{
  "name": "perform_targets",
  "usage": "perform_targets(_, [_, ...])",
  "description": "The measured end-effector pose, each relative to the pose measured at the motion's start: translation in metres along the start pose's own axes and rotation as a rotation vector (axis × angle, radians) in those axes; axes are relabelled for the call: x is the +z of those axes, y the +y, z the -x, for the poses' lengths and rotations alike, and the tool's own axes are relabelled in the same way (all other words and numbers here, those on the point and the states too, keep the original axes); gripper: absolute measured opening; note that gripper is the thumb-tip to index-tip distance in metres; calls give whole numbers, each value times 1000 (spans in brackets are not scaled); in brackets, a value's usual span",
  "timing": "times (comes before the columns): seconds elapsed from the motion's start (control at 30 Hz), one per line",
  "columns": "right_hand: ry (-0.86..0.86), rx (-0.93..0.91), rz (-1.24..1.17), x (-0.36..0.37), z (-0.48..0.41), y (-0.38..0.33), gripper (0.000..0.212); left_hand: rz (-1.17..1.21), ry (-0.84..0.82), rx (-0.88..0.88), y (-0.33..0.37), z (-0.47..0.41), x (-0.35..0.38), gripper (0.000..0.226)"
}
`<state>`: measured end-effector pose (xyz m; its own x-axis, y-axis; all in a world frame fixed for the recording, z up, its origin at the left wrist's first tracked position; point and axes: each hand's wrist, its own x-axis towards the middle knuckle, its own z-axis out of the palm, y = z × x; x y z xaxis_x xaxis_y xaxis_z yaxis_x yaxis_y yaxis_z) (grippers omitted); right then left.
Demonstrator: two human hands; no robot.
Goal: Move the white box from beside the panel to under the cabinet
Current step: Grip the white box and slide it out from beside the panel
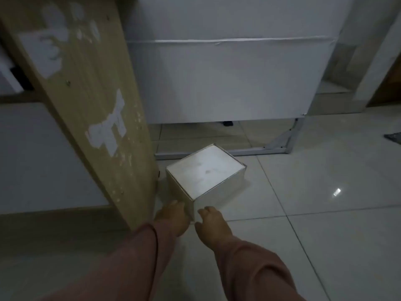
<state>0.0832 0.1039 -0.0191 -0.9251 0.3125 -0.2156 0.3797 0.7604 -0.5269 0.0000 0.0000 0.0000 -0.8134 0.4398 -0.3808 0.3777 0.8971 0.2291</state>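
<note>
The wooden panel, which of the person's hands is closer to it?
Left. The left hand lies beside the wooden panel's base, at the white box's near-left side; the right hand is across the box's near corner.

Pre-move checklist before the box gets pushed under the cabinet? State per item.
1. White box sits flat on the floor: ok.
2. Left hand on the box's near left side: ok.
3. Right hand touching the box: cannot tell, it is close to the near corner.
4. Gap under the cabinet tall enough for the box: cannot tell.
5. Metal base rail lies across the path: not ok.
6. Wooden panel beside the box, clear of the path: ok.
</note>
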Motion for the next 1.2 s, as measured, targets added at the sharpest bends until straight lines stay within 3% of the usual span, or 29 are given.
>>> perform_targets(0.5, [38,-108,-21,48,-89,6,35,110,44,-72,-21,-43,31,52])
perform_targets(0.73, [-3,-173,126,50,-114,4,41,106,27,-75,-25,-62,30,47])
perform_targets(0.87, [101,-223,294,50,-117,10,35,118,10,-105,-28,-65,39,51])
perform_targets(1.2, [228,-254,335,45,-108,31,28,78,22,-119,-36,-72,51,38])
